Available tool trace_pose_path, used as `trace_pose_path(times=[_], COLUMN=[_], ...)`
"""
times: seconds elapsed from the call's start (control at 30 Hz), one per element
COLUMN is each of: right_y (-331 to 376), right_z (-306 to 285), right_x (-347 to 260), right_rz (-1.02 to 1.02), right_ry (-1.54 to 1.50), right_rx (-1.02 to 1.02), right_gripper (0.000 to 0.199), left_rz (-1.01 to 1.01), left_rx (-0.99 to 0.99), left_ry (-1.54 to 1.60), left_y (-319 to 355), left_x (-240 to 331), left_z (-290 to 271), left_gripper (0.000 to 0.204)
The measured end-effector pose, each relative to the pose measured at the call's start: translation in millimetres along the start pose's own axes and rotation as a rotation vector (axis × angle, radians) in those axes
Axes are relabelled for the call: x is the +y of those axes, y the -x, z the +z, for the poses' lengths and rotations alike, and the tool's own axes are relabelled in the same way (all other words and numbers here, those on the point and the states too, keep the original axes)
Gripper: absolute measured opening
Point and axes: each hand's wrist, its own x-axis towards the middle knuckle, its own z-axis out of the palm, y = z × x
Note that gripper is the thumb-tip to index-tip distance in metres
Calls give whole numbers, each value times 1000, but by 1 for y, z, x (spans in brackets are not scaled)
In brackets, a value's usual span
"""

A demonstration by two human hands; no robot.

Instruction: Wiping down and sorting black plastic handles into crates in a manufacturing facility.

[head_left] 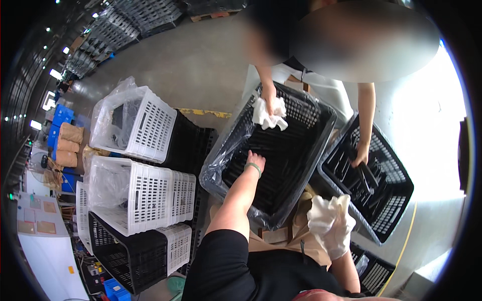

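My left hand (255, 160) reaches down into a large black crate (312, 173) lined with clear plastic. Its fingers are curled in among long dark parts (275, 168) at the bottom; what they grip blends into the black. A crumpled white cloth (331, 223) is bunched over my right hand, which is closed on it near my body and mostly hidden by it. Across the crate, a co-worker's one hand (269, 98) holds another white cloth (271, 115) over the far rim. The co-worker's other hand (360, 154) grips a black part (369, 175) above a second crate.
The second black crate (401, 205), right of the first, holds several loose black parts. White slatted crates (150, 198) with plastic liners stand stacked on the left, above a black crate (128, 256). A yellow line (401, 256) marks the floor at the right.
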Motion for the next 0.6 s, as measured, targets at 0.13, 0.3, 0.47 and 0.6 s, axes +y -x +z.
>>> trace_pose_path(times=[0.13,0.3,0.47,0.6], right_y=[-16,-30,-26,-25], right_z=[-25,-3,-2,-25], right_x=[3,6,3,18], right_rz=[-69,-4,128,21], right_ry=[-26,-34,-90,-105], right_rx=[-305,-340,-172,-254], right_gripper=[39,39,31,30], left_rz=[13,86,-41,-18], left_rx=[165,85,41,290], left_ry=[-20,90,202,263], left_y=[0,-14,-1,38], left_x=[-12,-23,-18,-17], left_z=[11,41,37,11], left_gripper=[34,36,25,18])
